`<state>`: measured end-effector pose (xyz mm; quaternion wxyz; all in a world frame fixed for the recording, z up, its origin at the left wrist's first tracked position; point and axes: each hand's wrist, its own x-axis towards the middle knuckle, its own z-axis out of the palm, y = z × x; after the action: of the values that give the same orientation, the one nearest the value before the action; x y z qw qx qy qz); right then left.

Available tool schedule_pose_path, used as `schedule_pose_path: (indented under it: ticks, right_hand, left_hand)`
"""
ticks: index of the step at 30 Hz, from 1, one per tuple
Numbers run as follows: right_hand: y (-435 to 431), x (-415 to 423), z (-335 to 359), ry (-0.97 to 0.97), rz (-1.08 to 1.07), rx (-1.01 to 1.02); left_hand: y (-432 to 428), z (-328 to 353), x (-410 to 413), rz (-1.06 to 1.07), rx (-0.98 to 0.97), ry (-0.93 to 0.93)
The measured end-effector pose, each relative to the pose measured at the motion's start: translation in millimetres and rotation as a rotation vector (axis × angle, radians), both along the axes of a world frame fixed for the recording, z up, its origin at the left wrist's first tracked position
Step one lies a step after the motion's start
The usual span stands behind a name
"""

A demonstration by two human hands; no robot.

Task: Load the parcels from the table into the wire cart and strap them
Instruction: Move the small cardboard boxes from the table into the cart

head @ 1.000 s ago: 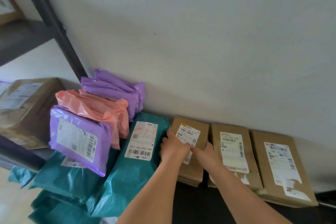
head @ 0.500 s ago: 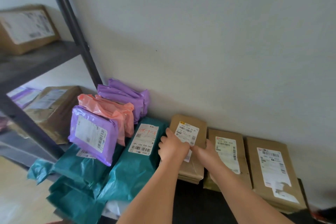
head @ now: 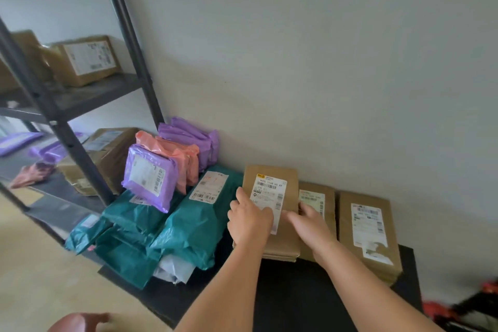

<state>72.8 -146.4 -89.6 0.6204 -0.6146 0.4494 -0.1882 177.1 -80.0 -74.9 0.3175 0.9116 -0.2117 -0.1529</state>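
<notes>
A stack of brown paper parcels (head: 289, 186) with a white label lies on the black table (head: 293, 291) against the wall. My left hand (head: 249, 219) grips its left edge, thumb on top. My right hand (head: 310, 224) grips its right edge, fingers tucked between it and a second brown stack (head: 327, 197). A third brown stack (head: 366, 229) lies further right. Teal mailers (head: 194, 226), purple mailers (head: 148, 175) and pink mailers (head: 172, 153) are piled at the table's left end. The wire cart is out of view.
A dark metal shelf rack (head: 80, 164) stands at the left with cardboard boxes (head: 86, 60) and loose mailers on its shelves. The white wall runs right behind the parcels. Something red and black (head: 463, 310), blurred, shows at the lower right corner.
The view has pulled back and swung left, showing more of the rack. Both hands stay on the left brown stack, which seems slightly raised at its near end.
</notes>
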Motion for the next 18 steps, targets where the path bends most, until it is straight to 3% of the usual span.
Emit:
schedule_pose_path:
  ticks: [7,13,18]
  right_hand:
    - [22.5,-64.6,-9.2,-0.040,-0.150,-0.084]
    - [35.6,-111.3,-9.9,-0.024,-0.283,-0.089]
    - [52.2,-143.5,-18.8,-0.078,-0.360,0.022]
  left_hand:
    - [32.6,-11.5,-50.1,0.091,-0.200,0.130]
    - [63.8,-20.1,-78.9,0.159,-0.526,0.613]
    - [79.6,-24.0,-103.9,0.027,-0.497,0.829]
